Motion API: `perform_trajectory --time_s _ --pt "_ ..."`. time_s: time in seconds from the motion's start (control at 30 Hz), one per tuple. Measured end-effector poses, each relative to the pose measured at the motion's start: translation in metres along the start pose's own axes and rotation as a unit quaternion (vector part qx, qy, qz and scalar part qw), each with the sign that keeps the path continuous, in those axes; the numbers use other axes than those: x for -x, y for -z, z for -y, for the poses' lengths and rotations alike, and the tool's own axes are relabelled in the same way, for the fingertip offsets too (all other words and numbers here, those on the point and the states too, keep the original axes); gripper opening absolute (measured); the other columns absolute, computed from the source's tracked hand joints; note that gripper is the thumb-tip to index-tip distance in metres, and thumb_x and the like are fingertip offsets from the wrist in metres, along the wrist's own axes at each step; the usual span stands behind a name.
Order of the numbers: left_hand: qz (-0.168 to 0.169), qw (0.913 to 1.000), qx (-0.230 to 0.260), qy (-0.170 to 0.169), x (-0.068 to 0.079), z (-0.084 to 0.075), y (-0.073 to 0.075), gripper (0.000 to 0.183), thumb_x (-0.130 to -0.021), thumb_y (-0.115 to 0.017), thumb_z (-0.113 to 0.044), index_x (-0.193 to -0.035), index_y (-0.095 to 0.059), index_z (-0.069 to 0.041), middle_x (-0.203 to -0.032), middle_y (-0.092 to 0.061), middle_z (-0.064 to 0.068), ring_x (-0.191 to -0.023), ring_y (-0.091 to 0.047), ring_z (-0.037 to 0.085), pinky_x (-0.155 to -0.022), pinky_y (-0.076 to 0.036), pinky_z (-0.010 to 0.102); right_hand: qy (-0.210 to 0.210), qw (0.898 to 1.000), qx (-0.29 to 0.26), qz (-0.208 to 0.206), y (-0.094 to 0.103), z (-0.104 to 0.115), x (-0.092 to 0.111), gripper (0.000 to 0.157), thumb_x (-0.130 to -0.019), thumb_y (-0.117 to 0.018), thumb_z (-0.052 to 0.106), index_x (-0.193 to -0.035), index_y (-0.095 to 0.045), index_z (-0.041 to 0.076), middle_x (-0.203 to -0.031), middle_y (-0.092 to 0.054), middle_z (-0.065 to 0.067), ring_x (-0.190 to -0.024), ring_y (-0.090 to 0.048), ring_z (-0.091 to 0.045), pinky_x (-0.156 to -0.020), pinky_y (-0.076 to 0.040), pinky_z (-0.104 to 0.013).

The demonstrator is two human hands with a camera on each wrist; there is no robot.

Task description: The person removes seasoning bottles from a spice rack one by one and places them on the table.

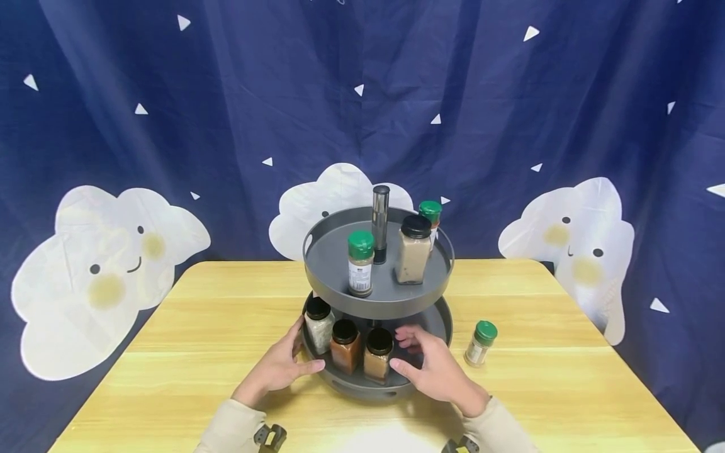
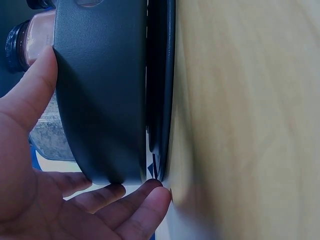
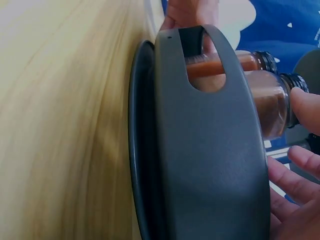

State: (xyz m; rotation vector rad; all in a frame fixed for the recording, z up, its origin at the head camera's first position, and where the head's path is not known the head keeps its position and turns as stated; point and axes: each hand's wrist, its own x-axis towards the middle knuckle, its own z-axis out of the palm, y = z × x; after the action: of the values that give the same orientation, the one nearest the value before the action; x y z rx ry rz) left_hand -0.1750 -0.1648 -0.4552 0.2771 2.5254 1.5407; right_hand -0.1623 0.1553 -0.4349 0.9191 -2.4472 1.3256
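A dark grey two-tier turntable (image 1: 379, 308) stands on the table. My left hand (image 1: 283, 365) is at the left of its lower tier (image 2: 105, 95), thumb on the front rim and fingers along the outer wall. My right hand (image 1: 433, 368) hovers over that tier's right side, fingers spread, thumb beside the lid of a tan spice jar (image 1: 377, 358). Left of that jar sit a reddish-brown spice jar (image 1: 345, 349) and a jar of whitish grains (image 1: 320, 327), all with black lids.
On the upper tier are a green-capped shaker (image 1: 360, 267), a large black-lidded beige jar (image 1: 413, 255) and another green-capped bottle (image 1: 430, 212), around a metal post (image 1: 380, 220). One more green-capped shaker (image 1: 480, 346) stands on the wooden table (image 1: 566, 377) to the right.
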Motion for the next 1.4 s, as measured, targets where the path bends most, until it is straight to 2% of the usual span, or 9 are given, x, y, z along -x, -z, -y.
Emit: perform_trajectory --time_s 0.17,0.47,0.7,0.9,1.2,1.4 --pt "0.002 1.0 -0.004 -0.001 0.0 0.0 0.001 0.109 -0.079 -0.082 -0.028 -0.155 -0.008 -0.004 -0.155 -0.02 0.026 -0.134 -0.033 0.047 -0.106 -0.034 0.057 -0.002 1.0 0.003 0.007 -0.004 -0.002 -0.001 0.043 -0.087 -0.074 0.018 -0.12 -0.055 -0.002 -0.109 -0.062 -0.009 -0.095 -0.064 -0.028 -0.082 -0.056 -0.04" --pt "0.002 1.0 0.004 0.003 0.008 0.001 0.001 0.108 -0.079 -0.082 -0.027 -0.155 -0.008 -0.004 -0.154 -0.021 0.027 -0.134 -0.033 0.047 -0.106 -0.033 0.058 0.019 0.999 0.028 0.014 -0.01 -0.003 0.001 0.044 -0.085 -0.076 0.02 -0.119 -0.055 0.0 -0.106 -0.063 -0.006 -0.091 -0.063 -0.018 -0.08 -0.056 -0.031" --pt "0.0 0.9999 -0.01 -0.011 0.0 0.001 0.0 0.11 -0.079 -0.082 -0.03 -0.155 -0.007 -0.003 -0.155 -0.02 0.026 -0.133 -0.035 0.047 -0.105 -0.036 0.055 0.017 0.999 0.04 0.012 -0.007 0.0 -0.002 0.045 -0.084 -0.077 0.018 -0.118 -0.055 -0.002 -0.102 -0.064 -0.006 -0.089 -0.065 -0.022 -0.08 -0.056 -0.034" --pt "0.002 1.0 -0.001 -0.005 -0.001 0.001 0.0 0.11 -0.079 -0.082 -0.029 -0.155 -0.007 -0.003 -0.155 -0.02 0.026 -0.134 -0.032 0.046 -0.107 -0.033 0.056 0.014 0.999 0.043 0.021 -0.009 0.0 -0.003 0.046 -0.083 -0.077 0.017 -0.117 -0.055 -0.003 -0.1 -0.064 -0.006 -0.087 -0.066 -0.022 -0.081 -0.056 -0.033" --pt "0.007 0.9999 0.006 -0.011 0.003 -0.002 0.002 0.108 -0.08 -0.081 -0.026 -0.155 -0.007 -0.002 -0.155 -0.019 0.027 -0.134 -0.031 0.047 -0.107 -0.032 0.058 0.04 0.998 0.045 0.011 -0.015 0.001 -0.003 0.048 -0.081 -0.079 0.016 -0.118 -0.054 -0.002 -0.099 -0.066 -0.006 -0.086 -0.067 -0.017 -0.079 -0.057 -0.033" --pt "0.008 0.9999 0.009 -0.01 0.002 -0.002 0.001 0.108 -0.08 -0.081 -0.026 -0.155 -0.007 -0.003 -0.155 -0.018 0.025 -0.135 -0.03 0.046 -0.108 -0.031 0.057 0.043 0.997 0.062 -0.002 -0.017 0.0 -0.004 0.05 -0.078 -0.081 0.015 -0.117 -0.055 0.0 -0.098 -0.067 -0.004 -0.085 -0.066 -0.013 -0.079 -0.057 -0.031"
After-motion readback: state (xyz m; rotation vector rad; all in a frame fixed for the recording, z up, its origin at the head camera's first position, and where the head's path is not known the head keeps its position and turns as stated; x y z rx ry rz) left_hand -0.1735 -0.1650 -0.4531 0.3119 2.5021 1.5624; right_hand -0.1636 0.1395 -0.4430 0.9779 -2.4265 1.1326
